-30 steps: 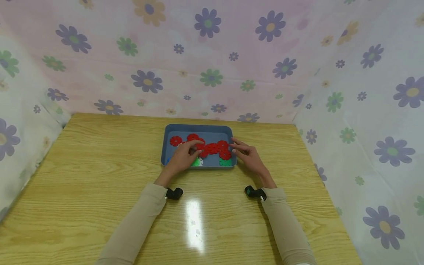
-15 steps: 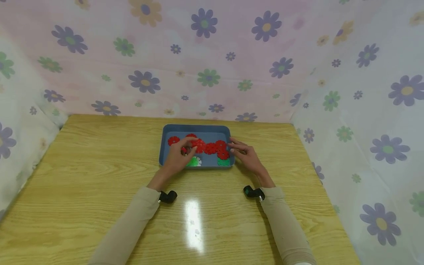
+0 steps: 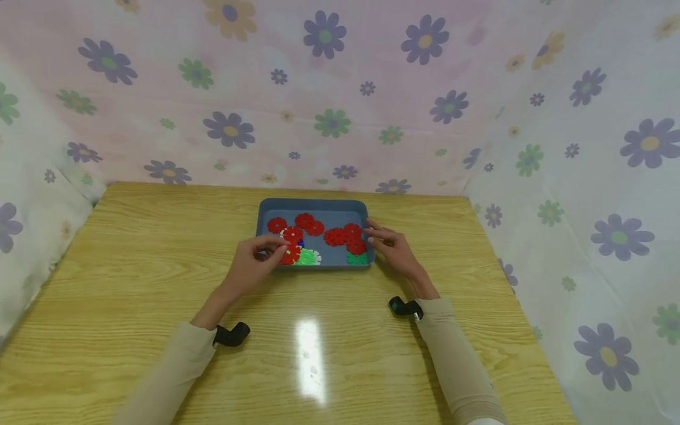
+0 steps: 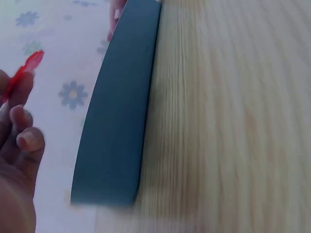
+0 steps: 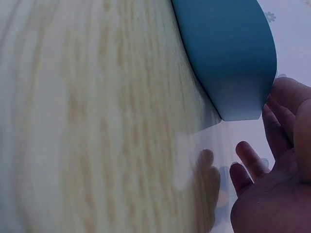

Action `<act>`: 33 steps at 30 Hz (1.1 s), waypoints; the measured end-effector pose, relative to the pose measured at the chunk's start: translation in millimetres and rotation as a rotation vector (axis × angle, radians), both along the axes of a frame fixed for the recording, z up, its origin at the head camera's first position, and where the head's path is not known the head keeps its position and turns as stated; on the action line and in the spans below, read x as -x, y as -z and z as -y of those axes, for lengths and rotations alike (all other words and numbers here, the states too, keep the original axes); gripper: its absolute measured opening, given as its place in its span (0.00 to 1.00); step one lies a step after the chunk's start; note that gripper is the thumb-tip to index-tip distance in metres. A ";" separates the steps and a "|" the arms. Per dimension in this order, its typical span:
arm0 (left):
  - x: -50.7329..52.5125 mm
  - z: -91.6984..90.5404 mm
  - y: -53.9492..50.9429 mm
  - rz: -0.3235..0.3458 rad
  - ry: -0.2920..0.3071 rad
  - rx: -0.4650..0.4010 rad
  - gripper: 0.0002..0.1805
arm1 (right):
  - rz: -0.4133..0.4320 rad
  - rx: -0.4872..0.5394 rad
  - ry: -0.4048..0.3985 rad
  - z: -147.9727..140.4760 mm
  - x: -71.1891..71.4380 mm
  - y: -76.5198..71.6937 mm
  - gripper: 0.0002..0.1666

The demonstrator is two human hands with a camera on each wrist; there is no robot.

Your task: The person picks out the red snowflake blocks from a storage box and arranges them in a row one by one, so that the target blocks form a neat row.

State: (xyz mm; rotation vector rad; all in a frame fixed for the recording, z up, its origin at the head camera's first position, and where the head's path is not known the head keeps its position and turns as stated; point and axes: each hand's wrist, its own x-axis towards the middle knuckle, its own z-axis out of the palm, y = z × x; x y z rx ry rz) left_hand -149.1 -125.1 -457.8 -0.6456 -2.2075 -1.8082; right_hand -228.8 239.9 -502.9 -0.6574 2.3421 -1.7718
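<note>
My left hand point(image 3: 249, 264) pinches a red notched plastic disc point(image 3: 290, 256) between thumb and fingertips, over the near left part of a blue-grey tray point(image 3: 340, 205). In the left wrist view that red disc point(image 4: 33, 62) appears edge-on, above the level of the tray's wall point(image 4: 114, 111). Beside the tray's right end, my right hand point(image 3: 395, 251) has its fingers loosely extended at the rim. The right wrist view shows the fingers point(image 5: 286, 92) against the tray's outer corner point(image 5: 243, 92), holding nothing.
Several red discs point(image 3: 353, 232) lie in the tray's right half, with a green disc point(image 3: 357, 258) near the corner. Light green and white discs point(image 3: 309, 257) sit at the front left. A flower-patterned cloth point(image 3: 329, 153) hangs behind the wooden table point(image 3: 340, 330).
My left hand has moved left and toward me, from over the tray's middle to its left front, carrying the red disc. The right hand stays by the tray's right end.
</note>
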 end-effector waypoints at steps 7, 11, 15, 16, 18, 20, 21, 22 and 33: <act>-15.8 52.8 18.4 0.117 -0.011 0.128 0.10 | 0.002 0.034 -0.010 0.1 -1.1 -0.2 0.21; -23.6 78.4 26.4 0.153 -0.032 0.191 0.12 | -0.004 0.040 -0.012 0.5 -2.1 -1.8 0.21; -30.1 98.3 33.5 0.189 -0.047 0.260 0.14 | -0.004 0.046 -0.015 1.0 -1.6 -1.3 0.21; -31.3 102.5 35.0 0.198 -0.051 0.277 0.14 | -0.003 0.045 -0.015 1.0 -1.4 -1.0 0.21; -33.7 109.8 37.1 0.204 -0.055 0.304 0.15 | 0.000 0.046 -0.013 1.0 -1.1 -0.8 0.21; -35.9 116.5 38.7 0.202 -0.058 0.327 0.15 | 0.002 0.047 -0.012 1.3 -1.1 -0.6 0.21; -37.0 119.5 39.1 0.203 -0.058 0.336 0.15 | 0.001 0.047 -0.012 1.3 -1.0 -0.5 0.21; -38.3 122.1 39.2 0.204 -0.060 0.346 0.15 | 0.001 0.048 -0.011 1.4 -1.0 -0.5 0.21; -52.3 145.7 32.9 0.248 -0.086 0.424 0.14 | 0.003 0.048 -0.015 0.6 -0.5 0.5 0.21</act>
